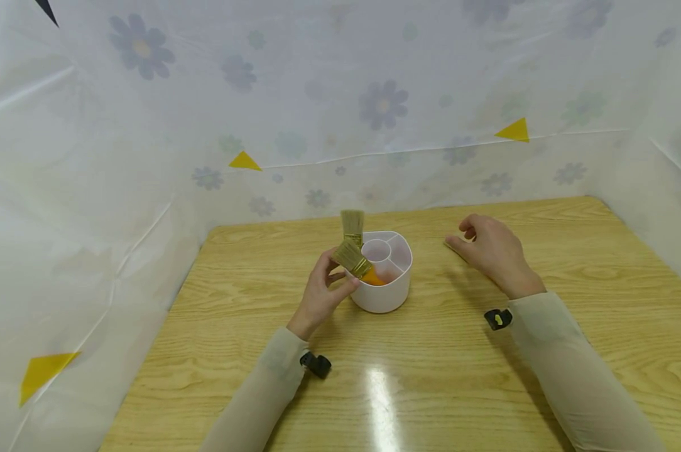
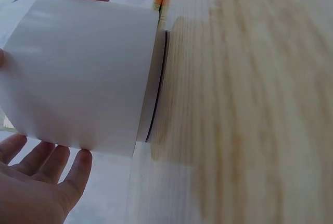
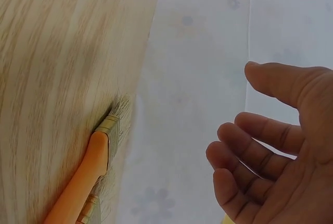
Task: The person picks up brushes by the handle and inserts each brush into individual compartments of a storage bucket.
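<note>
A white divided organizer [image 1: 381, 297] stands on the wooden table, with a round inner cup and side compartments. Two flat paintbrushes lean out of its left side, bristles up: one paintbrush [image 1: 352, 226] behind, another paintbrush [image 1: 353, 259] with an orange handle in front. My left hand [image 1: 321, 292] grips the organizer's left side, its fingertips [image 2: 82, 156] against the wall. To the right, my right hand [image 1: 495, 251] hovers over the table, fingers loosely curled and holding nothing. The right wrist view shows an orange-handled brush [image 3: 86, 174] on the wood, with part of another beside it.
White flower-patterned sheeting [image 1: 318, 94] hangs behind the table [image 1: 431, 376] and along both sides. Yellow triangles [image 1: 512, 130] mark the sheeting. A black wrist device [image 1: 316, 364] sits at the left cuff, another device [image 1: 497, 319] at the right.
</note>
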Demonstrator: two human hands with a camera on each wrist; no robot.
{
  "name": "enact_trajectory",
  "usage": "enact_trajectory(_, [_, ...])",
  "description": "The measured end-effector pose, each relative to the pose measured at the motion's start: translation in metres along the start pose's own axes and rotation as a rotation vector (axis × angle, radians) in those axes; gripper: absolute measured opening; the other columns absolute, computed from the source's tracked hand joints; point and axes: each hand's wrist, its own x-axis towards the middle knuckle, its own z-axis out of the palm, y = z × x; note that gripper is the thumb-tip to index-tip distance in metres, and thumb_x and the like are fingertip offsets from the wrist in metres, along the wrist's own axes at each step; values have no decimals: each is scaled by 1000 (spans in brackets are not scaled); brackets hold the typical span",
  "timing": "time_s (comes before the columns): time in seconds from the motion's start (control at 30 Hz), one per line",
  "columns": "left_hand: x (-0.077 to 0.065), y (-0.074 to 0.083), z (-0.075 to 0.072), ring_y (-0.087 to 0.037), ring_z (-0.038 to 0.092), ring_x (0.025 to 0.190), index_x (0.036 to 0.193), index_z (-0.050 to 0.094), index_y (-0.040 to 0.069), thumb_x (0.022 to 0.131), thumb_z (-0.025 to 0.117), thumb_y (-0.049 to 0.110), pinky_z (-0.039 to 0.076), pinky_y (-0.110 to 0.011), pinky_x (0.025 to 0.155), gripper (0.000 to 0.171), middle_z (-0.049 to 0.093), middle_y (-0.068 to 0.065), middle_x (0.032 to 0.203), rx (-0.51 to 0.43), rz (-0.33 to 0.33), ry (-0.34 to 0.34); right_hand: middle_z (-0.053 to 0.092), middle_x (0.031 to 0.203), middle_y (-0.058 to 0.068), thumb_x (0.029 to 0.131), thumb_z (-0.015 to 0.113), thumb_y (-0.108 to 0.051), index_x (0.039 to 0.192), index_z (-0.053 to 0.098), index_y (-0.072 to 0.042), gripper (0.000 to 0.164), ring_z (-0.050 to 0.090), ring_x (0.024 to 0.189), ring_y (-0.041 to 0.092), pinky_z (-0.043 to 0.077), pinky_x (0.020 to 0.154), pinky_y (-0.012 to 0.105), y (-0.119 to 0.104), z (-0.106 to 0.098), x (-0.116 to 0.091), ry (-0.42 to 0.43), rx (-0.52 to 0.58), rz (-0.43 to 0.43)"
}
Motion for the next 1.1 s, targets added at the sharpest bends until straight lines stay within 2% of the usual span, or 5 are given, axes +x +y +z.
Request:
enact_trajectory(0.23, [-1,0,0,-34,42,128,138,39,-5,86,64,-2,38,-53,102,57,46,-22,134,-20,-4,5,62,105,19,89,58,-54,116,59,-1,60,58,93,34,46,71,51,2,1,0,-6,4,2])
enact_trajectory(0.33, [-1,0,0,-34,42,129,137,39,-4,86,64,-1,37,-53,102,56,45,-21,135,-22,-7,6,62,106,20,90,59,-51,117,59,0,57,58,93,34,46,71,52,3,0,0,-10,4,4])
enact_trajectory(0.57, [-1,-1,0,-36,40,130,133,39,-6,86,64,-2,34,-58,103,54,43,-23,134,-32,-14,16,61,106,20,90,60,-50,118,58,1,59,57,93,35,46,71,52,4,0,0,-14,-9,7])
enact_trajectory(0.83, [0,-1,1,-38,40,127,128,40,-8,86,65,-1,35,-56,103,49,44,-23,130,-51,-23,21,61,107,21,89,61,-51,118,58,1,59,58,94,35,46,72,53,7,0,1,-19,-11,11])
enact_trajectory(1.1, [1,-1,2,-41,42,124,128,41,-8,87,64,-1,36,-55,103,48,45,-24,127,-53,-22,20,60,111,22,84,53,-67,120,56,1,76,57,96,36,46,73,53,8,-2,-1,-30,-8,24])
